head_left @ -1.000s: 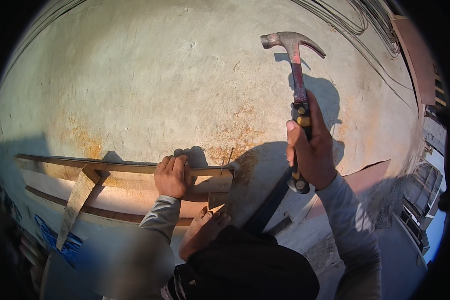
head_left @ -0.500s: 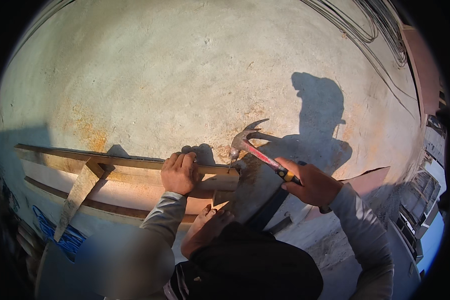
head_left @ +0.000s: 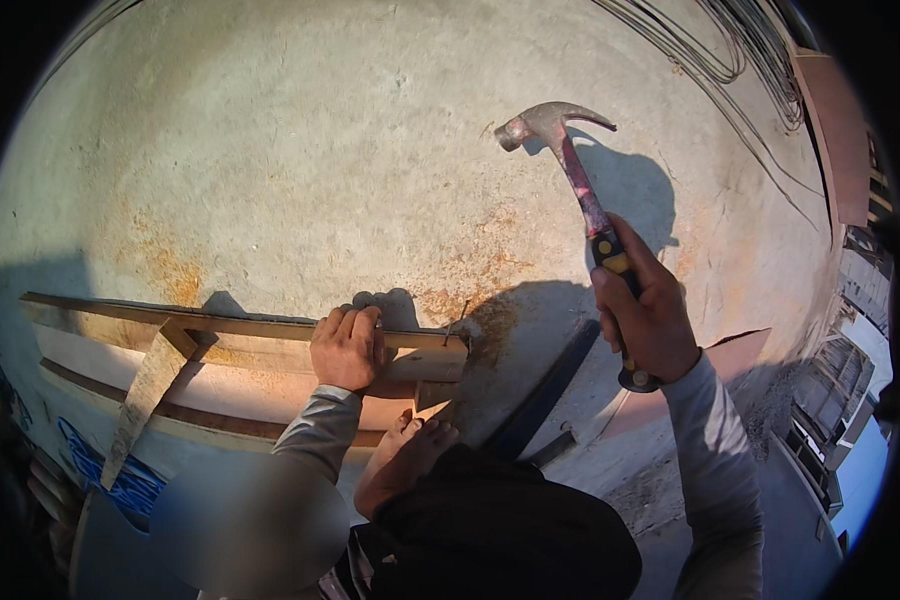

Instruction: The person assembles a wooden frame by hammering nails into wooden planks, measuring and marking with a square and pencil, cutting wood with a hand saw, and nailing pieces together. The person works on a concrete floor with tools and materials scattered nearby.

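Observation:
My right hand [head_left: 648, 312] grips the handle of a claw hammer [head_left: 568, 166], raised with its head high above the floor. My left hand [head_left: 348, 346] presses down on a long wooden batten [head_left: 220, 325] that lies on edge across the concrete. A thin nail [head_left: 458, 320] stands tilted at the batten's right end, just right of my left hand. A bare foot [head_left: 402, 462] rests below the batten's end.
A short wooden brace [head_left: 145, 395] leans diagonally from the batten to a lower strip [head_left: 200, 420]. A dark bar [head_left: 545, 390] lies right of the foot. Cables [head_left: 730, 70] run across the stained concrete floor [head_left: 300, 150] at top right. Blue rope [head_left: 90, 465] sits lower left.
The hammer came down onto the nail half a second ago and is raised again now. My left hand stayed on the batten.

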Demonstrator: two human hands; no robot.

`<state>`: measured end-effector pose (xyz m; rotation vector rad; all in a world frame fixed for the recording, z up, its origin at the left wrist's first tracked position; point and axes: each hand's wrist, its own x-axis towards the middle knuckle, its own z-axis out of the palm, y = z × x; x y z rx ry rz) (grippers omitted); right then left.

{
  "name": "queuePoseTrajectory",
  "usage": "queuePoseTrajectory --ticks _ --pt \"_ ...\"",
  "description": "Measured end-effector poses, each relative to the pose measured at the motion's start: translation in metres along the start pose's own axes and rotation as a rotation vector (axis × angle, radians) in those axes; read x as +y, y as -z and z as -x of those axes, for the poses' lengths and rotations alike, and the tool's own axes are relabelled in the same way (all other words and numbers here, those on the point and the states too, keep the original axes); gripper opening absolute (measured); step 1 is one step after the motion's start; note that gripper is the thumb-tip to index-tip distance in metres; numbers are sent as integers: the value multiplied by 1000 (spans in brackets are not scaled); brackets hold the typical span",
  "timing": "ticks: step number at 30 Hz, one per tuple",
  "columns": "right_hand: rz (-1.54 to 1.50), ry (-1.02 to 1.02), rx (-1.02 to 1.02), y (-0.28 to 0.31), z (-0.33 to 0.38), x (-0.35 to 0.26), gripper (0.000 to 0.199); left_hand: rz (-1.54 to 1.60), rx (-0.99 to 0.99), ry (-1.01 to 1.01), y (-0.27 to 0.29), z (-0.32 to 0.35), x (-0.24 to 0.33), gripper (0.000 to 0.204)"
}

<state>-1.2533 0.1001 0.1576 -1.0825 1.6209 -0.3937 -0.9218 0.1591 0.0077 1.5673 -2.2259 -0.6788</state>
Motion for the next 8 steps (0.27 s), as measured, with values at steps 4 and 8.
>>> queuePoseTrajectory --ticks 4,8 --pt "114 117 -96 0 6 6 58 -10 -13 0 -3 6 -6 31" --pt "611 -232 -566 7 19 14 77 -6 -23 11 -4 6 -5 35"
